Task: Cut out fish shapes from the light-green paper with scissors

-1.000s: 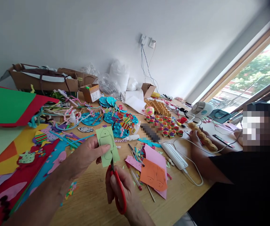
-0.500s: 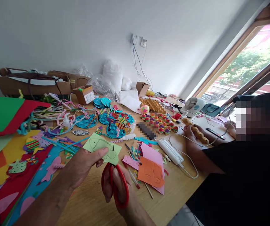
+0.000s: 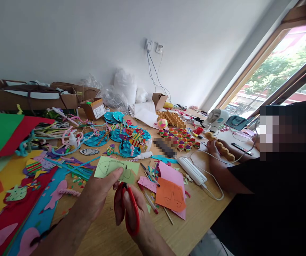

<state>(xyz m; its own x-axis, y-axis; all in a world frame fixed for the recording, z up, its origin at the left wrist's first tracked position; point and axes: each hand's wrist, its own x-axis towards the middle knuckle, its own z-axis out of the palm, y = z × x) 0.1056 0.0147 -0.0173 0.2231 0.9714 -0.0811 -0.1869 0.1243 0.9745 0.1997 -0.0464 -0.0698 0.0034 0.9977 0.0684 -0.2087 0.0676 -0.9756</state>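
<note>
My left hand (image 3: 99,193) pinches a light green paper (image 3: 109,168) with a fish drawn on it in pencil, holding it over the wooden table (image 3: 107,231). My right hand (image 3: 134,217) grips red-handled scissors (image 3: 130,209), their blades at the paper's lower edge, partly hidden by it. An orange paper (image 3: 170,195) with a drawn fish lies on a pink sheet (image 3: 170,174) just right of my hands.
Coloured sheets and cut-out fish (image 3: 16,192) cover the left of the table. Teal paper plates (image 3: 126,138), pipe cleaners (image 3: 59,128) and cardboard boxes (image 3: 35,94) lie farther back. A person in black (image 3: 262,202) sits at the right, holding a tan object (image 3: 220,149). A white power strip (image 3: 194,171) and small fan (image 3: 216,117) stand near them.
The green paper has turned from upright to lying nearly sideways in my left hand. The scissors opened, then partly shut at its edge. The view shifted slightly left.
</note>
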